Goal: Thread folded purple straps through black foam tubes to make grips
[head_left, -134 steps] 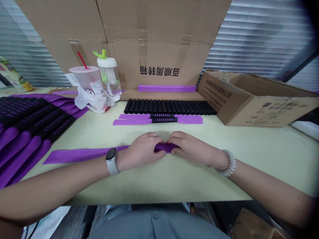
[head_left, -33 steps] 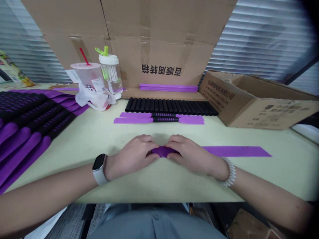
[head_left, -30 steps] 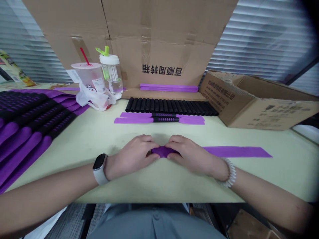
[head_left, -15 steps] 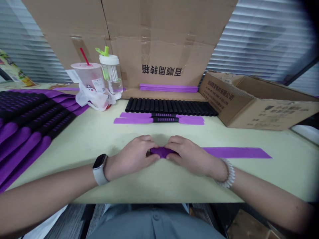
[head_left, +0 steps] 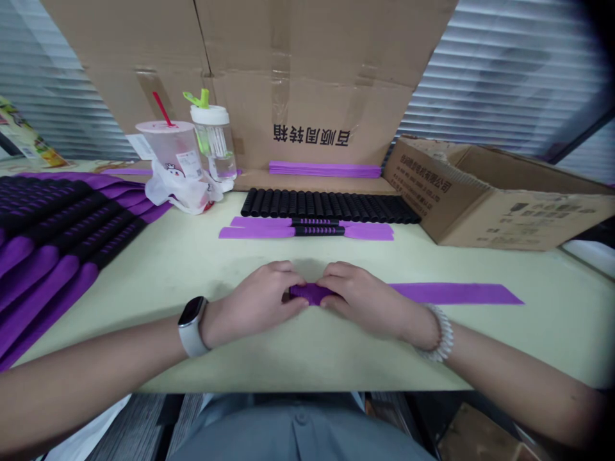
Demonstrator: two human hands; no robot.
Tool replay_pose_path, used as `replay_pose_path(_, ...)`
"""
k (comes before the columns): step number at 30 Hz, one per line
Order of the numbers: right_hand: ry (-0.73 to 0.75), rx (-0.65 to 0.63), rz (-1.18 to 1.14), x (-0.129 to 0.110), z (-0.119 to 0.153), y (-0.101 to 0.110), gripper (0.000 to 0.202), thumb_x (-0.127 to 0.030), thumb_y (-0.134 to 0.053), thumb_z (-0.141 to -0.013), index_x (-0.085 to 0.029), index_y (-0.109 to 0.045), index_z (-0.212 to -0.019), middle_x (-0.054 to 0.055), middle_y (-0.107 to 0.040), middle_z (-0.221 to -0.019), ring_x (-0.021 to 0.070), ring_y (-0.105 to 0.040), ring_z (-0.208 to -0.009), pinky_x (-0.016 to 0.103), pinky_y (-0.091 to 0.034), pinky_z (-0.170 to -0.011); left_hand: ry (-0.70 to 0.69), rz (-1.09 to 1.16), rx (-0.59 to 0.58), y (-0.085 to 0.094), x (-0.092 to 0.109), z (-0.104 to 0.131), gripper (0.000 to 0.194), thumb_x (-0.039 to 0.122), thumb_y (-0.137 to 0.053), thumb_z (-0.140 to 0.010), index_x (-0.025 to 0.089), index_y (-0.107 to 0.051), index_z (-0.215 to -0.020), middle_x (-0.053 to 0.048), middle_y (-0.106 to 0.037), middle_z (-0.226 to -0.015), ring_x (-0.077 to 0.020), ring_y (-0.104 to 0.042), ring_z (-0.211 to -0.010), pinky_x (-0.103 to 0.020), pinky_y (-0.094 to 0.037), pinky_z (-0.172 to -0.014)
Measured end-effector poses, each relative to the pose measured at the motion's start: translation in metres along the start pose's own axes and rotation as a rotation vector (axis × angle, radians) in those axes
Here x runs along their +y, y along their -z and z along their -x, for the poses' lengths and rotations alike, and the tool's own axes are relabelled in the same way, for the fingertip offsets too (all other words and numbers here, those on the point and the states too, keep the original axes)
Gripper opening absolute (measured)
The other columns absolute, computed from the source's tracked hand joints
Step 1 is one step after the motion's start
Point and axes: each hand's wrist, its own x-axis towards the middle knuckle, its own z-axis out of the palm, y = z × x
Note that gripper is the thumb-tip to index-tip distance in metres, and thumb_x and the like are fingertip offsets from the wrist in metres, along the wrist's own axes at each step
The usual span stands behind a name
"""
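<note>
A purple strip (head_left: 456, 294) lies flat across the table, its slanted end at the right. Between my hands its left part looks bunched or ribbed, and a small dark bit shows beside my left fingertips. My left hand (head_left: 264, 291) pinches the left end of this bunched part between thumb and fingers. Close beside it, my right hand (head_left: 358, 294) pinches the same strip and hides the stretch under the palm. Farther back lie two purple strips with slotted black sleeves (head_left: 319, 231), and behind them a row of black ribbed tubes (head_left: 327, 205).
At the left rises a pile of purple strips with black sleeves (head_left: 72, 224). A pink cup (head_left: 168, 144) in a plastic bag and a bottle (head_left: 214, 141) stand behind. Flat purple strips (head_left: 324, 169) rest against upright cardboard (head_left: 317, 77). An open carton (head_left: 504, 218) is at the right.
Hardly anything differs. Both hands keep their pinch at the same spot, and the ribbing on the bunched part looks slightly clearer now.
</note>
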Motion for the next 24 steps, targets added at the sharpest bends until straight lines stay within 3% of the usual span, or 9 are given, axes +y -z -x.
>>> replay_pose_path(11,0.06,0.013,0.053,0.0013,0.0003,-0.0032,0.011,-0.016,-0.056,-0.089,-0.014,-0.067,-0.087,0.005,-0.06,-0.083,0.0182,-0.055,-0.08,0.033,-0.045,-0.076,-0.045,-0.044,0.02,-0.0067,-0.0015,-0.0016,0.01,0.022,-0.058,-0.085,0.018,-0.066,-0.083,-0.002,-0.061,-0.077,-0.0178,-0.058,-0.075,-0.032,-0.048,-0.071)
replay_pose_path(20,0.036,0.013,0.059,-0.0043,0.0001,-0.003,0.009,-0.016,-0.058,-0.088,-0.013,-0.067,-0.086,0.006,-0.061,-0.083,0.0193,-0.056,-0.081,0.034,-0.047,-0.077,-0.046,-0.074,-0.001,-0.0063,-0.0014,0.0021,0.013,0.024,-0.056,-0.089,0.017,-0.066,-0.09,-0.004,-0.061,-0.084,-0.0196,-0.058,-0.083,-0.034,-0.048,-0.076)
replay_pose_path(24,0.011,0.064,0.0,0.0014,0.0035,-0.0015,0.013,-0.022,-0.06,-0.088,-0.015,-0.065,-0.097,0.009,-0.062,-0.094,0.0219,-0.056,-0.091,0.039,-0.047,-0.084,-0.075,-0.13,-0.005,-0.0036,-0.0021,0.0029,0.013,0.025,-0.054,-0.09,0.018,-0.064,-0.093,-0.004,-0.063,-0.088,-0.0207,-0.059,-0.086,-0.037,-0.048,-0.081)
